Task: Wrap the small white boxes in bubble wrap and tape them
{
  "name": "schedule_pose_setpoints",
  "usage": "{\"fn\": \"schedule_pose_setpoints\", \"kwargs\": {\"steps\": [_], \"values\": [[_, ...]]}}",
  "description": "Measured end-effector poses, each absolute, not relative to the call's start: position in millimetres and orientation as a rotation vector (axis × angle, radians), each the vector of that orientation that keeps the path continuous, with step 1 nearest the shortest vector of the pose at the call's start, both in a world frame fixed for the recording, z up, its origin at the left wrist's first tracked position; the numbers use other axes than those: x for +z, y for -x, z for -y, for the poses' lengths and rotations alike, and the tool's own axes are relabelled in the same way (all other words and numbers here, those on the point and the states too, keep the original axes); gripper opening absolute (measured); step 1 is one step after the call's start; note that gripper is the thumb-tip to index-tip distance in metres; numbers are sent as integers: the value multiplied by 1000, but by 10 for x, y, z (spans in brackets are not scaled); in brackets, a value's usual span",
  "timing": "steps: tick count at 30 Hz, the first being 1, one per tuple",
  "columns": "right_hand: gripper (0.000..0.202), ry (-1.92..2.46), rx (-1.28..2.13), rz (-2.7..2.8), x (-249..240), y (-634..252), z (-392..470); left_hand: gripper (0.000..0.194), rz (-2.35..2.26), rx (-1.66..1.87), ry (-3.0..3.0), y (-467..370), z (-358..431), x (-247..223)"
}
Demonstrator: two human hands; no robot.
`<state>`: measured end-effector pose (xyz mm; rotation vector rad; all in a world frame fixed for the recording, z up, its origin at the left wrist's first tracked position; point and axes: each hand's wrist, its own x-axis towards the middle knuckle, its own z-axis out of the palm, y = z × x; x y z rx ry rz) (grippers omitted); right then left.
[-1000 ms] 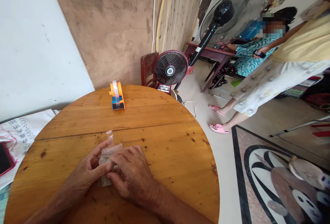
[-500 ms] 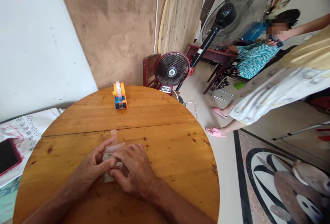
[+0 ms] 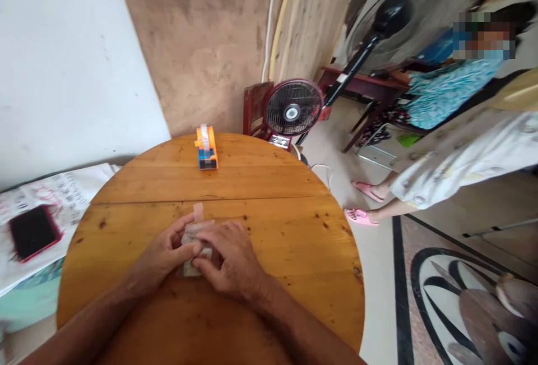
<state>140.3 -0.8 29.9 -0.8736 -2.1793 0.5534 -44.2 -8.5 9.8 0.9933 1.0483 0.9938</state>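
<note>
Near the middle of the round wooden table [image 3: 294, 253], my left hand [image 3: 168, 250] and my right hand [image 3: 233, 258] both grip a small pale packet [image 3: 192, 267] in clear wrapping. The left thumb presses on its top, close to the right fingertips. A strip of clear tape [image 3: 198, 212] sticks up beyond the left fingers. My hands cover much of the packet, and its contents are too small to make out. Farther back on the table stands an orange and blue tape dispenser [image 3: 206, 148].
A phone [image 3: 34, 232] lies on printed white sheeting [image 3: 79, 185] at the left. Beyond the table are a small red fan [image 3: 293, 108] and a tall black fan [image 3: 357, 68]. At the right, one person sits [image 3: 454, 96] and another stands [image 3: 466, 157].
The whole view has shifted, so the table and dispenser appear farther right and slightly higher. Both hands keep their hold on the packet, with little change in the fingers.
</note>
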Motion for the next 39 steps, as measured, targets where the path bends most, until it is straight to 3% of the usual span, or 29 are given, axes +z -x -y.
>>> {"fn": "schedule_pose_setpoints", "kwargs": {"steps": [8,18,31,39], "values": [[18,1047,753,1814,322,-1513,-205,84,-975,1005,-902,434,62,122],[26,1133,1304,1662,309,-1460,-235,88,-836,900,-982,464,113,137],[18,1062,1388,1735,257,-1440,-230,102,-918,834,-1066,423,149,114],[22,1060,1358,1681,149,-1428,-262,93,-1056,977,-1219,385,176,102]]}}
